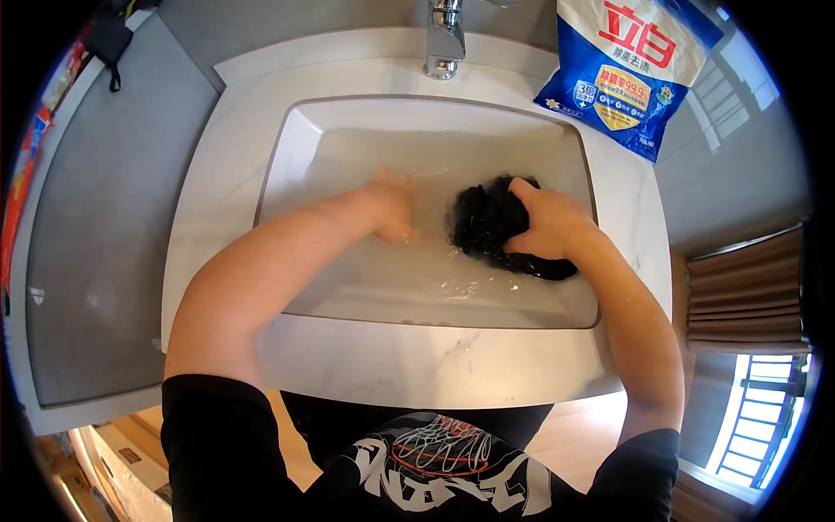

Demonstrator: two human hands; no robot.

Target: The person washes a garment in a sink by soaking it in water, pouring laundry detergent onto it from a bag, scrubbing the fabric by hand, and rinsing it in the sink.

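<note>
Cloudy water fills much of a white rectangular sink (pixel 291 143). On the right side of it, a wet, bunched-up black cloth (pixel 483 222) lies partly above the surface. My right hand (pixel 552 217) is closed on the cloth's right side, thumb and fingers pressed into the folds. My left hand (pixel 391 209) is dipped into the water near the middle of the sink, apart from the cloth. Its fingers are blurred and hidden by the murky water.
A chrome faucet (pixel 444 43) stands behind the sink. At the back right of the marbled white countertop (pixel 383 357) rests a blue and white detergent bag (pixel 626 74). A grey panel (pixel 113 235) stands on the left; a brown curtain (pixel 744 287) hangs at right.
</note>
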